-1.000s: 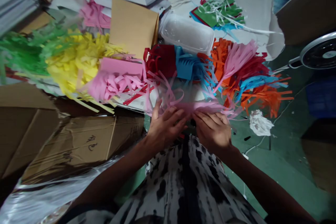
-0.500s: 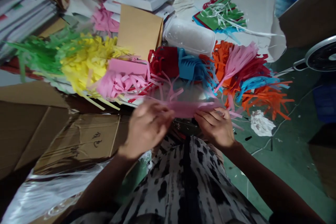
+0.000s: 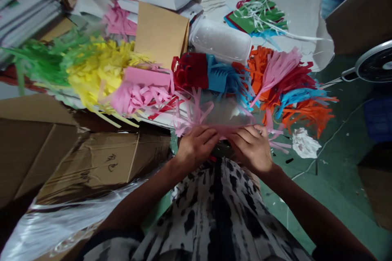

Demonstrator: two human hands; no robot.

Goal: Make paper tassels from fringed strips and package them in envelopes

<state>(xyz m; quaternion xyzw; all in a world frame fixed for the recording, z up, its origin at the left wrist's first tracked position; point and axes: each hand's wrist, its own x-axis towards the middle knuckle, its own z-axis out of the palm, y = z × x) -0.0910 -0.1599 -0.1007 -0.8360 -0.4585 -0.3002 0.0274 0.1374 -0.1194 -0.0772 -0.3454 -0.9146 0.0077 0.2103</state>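
My left hand (image 3: 196,147) and my right hand (image 3: 252,149) meet close together at the near edge of the work surface. Both pinch a pink fringed paper strip (image 3: 196,116), whose cut strands stick up and away from my fingers. Just beyond it lie red fringed paper (image 3: 190,71) and blue fringed paper (image 3: 222,77). A pink fringed pile (image 3: 139,89) sits to the left of my hands. My fingers are curled, so the strip's solid band is mostly hidden beneath them.
Yellow fringe (image 3: 98,69) and green fringe (image 3: 39,59) lie at the left, orange fringe (image 3: 303,110) at the right. A clear plastic box (image 3: 220,40) and a brown envelope (image 3: 161,32) stand behind. Cardboard boxes (image 3: 92,163) sit low left; a fan (image 3: 373,65) sits on the green floor.
My left hand swung out to the left along the pink strip, then came back beside my right hand. The strip's strands now stand bunched above my fingers.
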